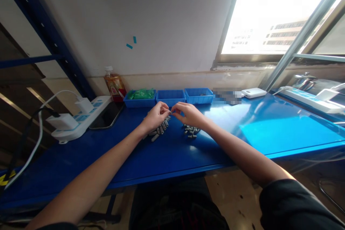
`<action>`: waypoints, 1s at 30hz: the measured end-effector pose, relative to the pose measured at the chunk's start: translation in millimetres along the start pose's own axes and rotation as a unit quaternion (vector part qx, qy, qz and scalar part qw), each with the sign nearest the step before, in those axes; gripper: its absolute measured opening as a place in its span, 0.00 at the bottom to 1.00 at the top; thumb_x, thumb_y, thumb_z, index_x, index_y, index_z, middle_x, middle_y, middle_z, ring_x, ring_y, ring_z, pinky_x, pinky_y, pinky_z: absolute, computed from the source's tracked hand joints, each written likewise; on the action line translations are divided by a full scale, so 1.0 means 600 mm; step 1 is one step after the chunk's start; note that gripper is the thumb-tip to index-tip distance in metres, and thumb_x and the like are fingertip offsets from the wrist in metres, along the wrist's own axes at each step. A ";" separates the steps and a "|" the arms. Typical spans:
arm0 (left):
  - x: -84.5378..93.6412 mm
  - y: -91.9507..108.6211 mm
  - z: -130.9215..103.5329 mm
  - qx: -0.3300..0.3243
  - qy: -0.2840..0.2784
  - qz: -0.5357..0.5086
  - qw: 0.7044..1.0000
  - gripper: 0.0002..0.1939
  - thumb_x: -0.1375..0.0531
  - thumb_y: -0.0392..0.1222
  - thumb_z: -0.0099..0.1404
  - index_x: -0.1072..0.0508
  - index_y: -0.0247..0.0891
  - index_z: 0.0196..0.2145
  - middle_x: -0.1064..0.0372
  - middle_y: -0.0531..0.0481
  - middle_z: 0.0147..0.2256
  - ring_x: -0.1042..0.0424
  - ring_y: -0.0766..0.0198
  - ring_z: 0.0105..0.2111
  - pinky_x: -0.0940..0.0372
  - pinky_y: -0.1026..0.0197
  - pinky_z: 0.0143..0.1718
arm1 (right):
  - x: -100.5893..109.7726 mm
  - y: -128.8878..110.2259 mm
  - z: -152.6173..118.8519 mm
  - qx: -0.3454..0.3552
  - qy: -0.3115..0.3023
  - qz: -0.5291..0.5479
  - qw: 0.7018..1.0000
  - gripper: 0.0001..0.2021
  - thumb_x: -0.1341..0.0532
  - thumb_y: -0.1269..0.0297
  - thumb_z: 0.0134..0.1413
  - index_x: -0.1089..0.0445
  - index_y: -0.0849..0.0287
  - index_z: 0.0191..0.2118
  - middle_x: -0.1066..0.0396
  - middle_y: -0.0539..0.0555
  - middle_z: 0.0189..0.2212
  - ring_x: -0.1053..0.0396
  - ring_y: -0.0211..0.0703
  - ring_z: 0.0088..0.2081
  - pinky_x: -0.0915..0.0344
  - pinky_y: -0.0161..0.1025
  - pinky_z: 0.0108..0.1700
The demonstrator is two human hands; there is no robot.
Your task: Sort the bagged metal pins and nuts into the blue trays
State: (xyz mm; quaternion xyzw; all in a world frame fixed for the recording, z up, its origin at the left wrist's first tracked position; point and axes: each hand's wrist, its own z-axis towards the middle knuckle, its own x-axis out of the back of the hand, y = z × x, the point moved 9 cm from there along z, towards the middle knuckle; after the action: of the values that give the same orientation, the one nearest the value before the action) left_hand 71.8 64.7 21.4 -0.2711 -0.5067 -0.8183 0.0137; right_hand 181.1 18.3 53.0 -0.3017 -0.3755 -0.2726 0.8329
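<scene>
Along a blue table, starting from the left, can see a long white power strip with bulky white plugs seated in it and cables trailing toward the left edge. Just beside it, can see a dark phone, flat on the table, and behind that, near the wall, a bottle of amber liquid (white cap on). Next comes into view a blue bin heaped with green plastic.

In front, pinching with thumb and forefinger of the left hand, above a cluster of metal cylinders on the table. Gripping, between those fingertips and the fingertips opposite, a small part (too tiny to identify), held just above the table before a middle bin. Meeting it from the other side, pinching too, with the right hand; beneath and beside that, can see a loose pile of small metal pieces.

Behind, can make out a third bin with a few small items inside. Farther right, can see a white box, then a second power strip, below a bright window.
</scene>
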 end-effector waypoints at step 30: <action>-0.097 0.064 -0.057 -0.165 -0.159 0.350 0.908 0.06 0.45 0.37 0.65 0.30 0.36 0.39 0.30 0.43 0.40 0.30 0.53 0.42 0.36 0.55 0.45 | -0.031 0.043 -0.003 -0.079 -0.064 -0.064 0.993 0.13 0.44 0.63 0.61 0.31 0.60 0.49 0.26 0.56 0.39 0.29 0.43 0.40 0.38 0.35 0.40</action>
State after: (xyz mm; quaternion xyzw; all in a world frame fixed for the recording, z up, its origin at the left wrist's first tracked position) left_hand 118.0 3.0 14.9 -0.5562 -0.2329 -0.7787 0.1734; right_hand 189.0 38.8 29.9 -0.3589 -0.4243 -0.3345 0.7611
